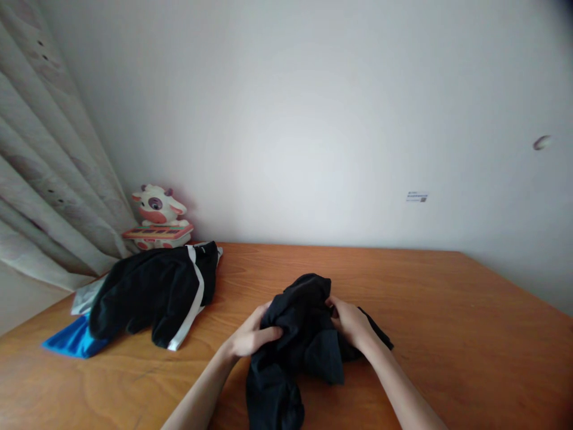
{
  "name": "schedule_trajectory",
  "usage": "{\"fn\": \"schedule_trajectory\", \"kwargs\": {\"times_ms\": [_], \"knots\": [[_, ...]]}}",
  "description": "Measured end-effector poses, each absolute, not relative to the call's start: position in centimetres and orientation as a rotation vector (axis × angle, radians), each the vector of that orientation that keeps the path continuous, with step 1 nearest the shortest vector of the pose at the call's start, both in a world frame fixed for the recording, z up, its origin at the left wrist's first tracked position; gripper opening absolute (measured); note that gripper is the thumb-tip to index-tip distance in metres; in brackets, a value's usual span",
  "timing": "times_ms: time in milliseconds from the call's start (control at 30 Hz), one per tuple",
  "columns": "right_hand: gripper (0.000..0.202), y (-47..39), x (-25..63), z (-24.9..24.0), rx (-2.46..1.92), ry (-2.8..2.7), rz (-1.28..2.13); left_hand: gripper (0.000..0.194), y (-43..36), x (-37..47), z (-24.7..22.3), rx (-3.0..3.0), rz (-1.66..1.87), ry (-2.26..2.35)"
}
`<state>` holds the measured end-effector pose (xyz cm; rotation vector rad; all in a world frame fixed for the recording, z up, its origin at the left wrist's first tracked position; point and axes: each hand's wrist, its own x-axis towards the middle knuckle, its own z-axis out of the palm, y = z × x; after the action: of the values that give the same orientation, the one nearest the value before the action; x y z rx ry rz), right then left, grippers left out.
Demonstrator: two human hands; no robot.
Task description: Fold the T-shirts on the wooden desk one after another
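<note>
A crumpled black garment [308, 334] is bunched up in front of me on the wooden table [425, 298]. My left hand [253, 334] grips its left side, the thumb on top and the other fingers hidden behind the cloth. On the right side, my right hand [349, 319] has its fingers curled into the fabric. One part of the garment hangs toward the near edge of the view, and a narrow dark end sticks out past my right wrist. Its exact kind is hard to tell in this bundle.
At the left lies a pile of clothes: a black garment with a white stripe [147, 292], over blue cloth [76, 339] and greyish-white cloth [87, 295]. Behind it sits a cow toy with a keyboard [159, 218]. A curtain [49, 155] hangs at left; a white wall stands behind.
</note>
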<state>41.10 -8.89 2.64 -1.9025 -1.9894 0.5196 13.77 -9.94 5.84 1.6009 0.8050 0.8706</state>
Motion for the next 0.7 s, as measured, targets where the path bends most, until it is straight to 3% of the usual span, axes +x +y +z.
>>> {"fn": "schedule_trajectory", "kwargs": {"times_ms": [133, 367, 500, 700], "knots": [[0.019, -8.8, 42.0, 2.5, -1.827, -1.774, 0.458, 0.041, -8.7, 13.0, 6.3, 1.661, 1.199, 1.040], [0.050, -8.6, 44.3, 3.7, -1.366, -1.047, 0.276, 0.045, -5.4, 10.1, 6.1, 1.148, 1.897, 1.295], [0.036, -8.5, 46.0, 2.8, -1.407, -1.040, 0.004, 0.044, -4.3, 8.6, 4.6, 0.884, 1.807, 1.317], [0.020, -8.5, 48.1, 0.0, -1.544, -1.099, 0.162, 0.033, -4.2, 8.4, 2.7, 0.797, 1.671, 1.346]]}}
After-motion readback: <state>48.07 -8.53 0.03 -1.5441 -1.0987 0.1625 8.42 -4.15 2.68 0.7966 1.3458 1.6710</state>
